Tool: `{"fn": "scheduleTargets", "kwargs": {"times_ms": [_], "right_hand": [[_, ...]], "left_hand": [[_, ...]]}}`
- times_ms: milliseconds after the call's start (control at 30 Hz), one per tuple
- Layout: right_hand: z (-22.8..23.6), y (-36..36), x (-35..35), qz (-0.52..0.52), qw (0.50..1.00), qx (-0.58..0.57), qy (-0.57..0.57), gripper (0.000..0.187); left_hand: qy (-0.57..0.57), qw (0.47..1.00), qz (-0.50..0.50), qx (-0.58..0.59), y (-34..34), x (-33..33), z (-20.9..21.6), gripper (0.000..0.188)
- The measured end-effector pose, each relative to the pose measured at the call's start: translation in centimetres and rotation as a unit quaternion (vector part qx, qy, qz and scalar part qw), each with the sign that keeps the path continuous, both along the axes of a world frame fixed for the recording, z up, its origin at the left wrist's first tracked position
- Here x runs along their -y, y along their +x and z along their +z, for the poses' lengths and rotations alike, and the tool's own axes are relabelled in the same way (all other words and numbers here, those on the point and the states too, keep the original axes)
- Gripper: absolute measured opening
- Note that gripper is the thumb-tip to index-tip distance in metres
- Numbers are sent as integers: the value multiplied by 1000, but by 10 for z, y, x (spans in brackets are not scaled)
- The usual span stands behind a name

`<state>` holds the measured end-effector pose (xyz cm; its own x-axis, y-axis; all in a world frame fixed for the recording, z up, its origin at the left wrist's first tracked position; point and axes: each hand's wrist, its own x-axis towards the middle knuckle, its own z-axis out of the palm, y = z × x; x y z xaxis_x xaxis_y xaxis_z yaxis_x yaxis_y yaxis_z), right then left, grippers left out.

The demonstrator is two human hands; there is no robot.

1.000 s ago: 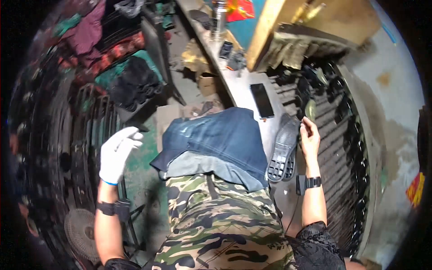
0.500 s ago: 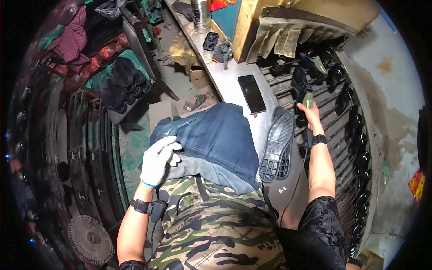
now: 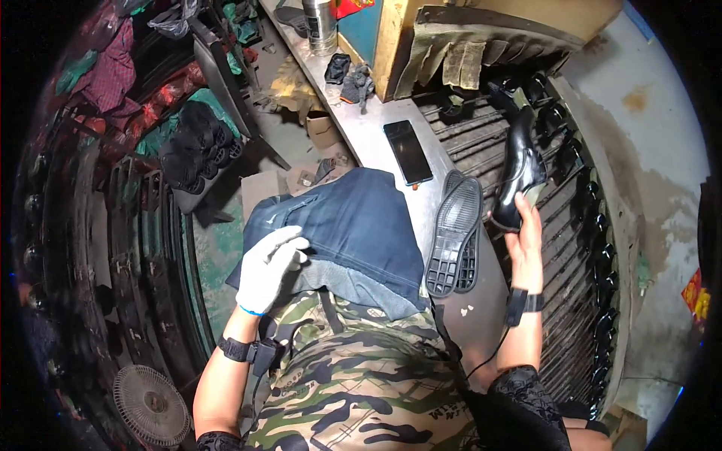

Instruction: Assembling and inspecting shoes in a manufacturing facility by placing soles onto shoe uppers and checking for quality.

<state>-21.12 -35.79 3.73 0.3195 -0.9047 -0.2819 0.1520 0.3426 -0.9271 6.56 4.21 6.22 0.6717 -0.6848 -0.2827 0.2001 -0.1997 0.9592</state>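
Note:
My right hand (image 3: 526, 240), bare, grips a shiny black leather shoe (image 3: 517, 161) by its near end, above the slatted rack on the right. The shoe points away from me, and some of its lining or sole side shows pale green near my fingers. My left hand (image 3: 269, 270), in a white glove, hovers or rests by the dark blue cloth (image 3: 353, 229) on my lap. Its fingers are apart and slightly bent, with nothing in them. Two black rubber shoe soles (image 3: 453, 233) lie overlapped, tread up, between my lap and the rack.
A phone (image 3: 408, 152) lies on the narrow metal bench, with a metal flask (image 3: 320, 26) and dark rags farther back. The slatted rack (image 3: 560, 301) holds black shoes along its right edge. At left stand a fan (image 3: 152, 406), a stool bearing black soles (image 3: 199, 143) and dark racks.
My right hand has come nearer with the shoe, lifting it out from among the rack's far shoes. My left hand keeps its pose. The view has shifted slightly.

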Motion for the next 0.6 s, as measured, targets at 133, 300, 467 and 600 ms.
{"fn": "scheduleTargets", "kwargs": {"times_ms": [133,300,467,600], "right_hand": [[19,18,-68,48,999,25,-8,41],[30,52,-134,215,973,-2,-86,69],[30,119,-201,344,901,-28,-261,85],[38,162,-263,395,743,-48,-538,97]], "left_hand": [[-17,986,-148,71,-15,18,23,36],[-165,961,-223,-18,-45,39,36,75],[-84,995,-46,1,-57,38,47,127],[-50,976,202,60,-49,30,-5,126]]}}
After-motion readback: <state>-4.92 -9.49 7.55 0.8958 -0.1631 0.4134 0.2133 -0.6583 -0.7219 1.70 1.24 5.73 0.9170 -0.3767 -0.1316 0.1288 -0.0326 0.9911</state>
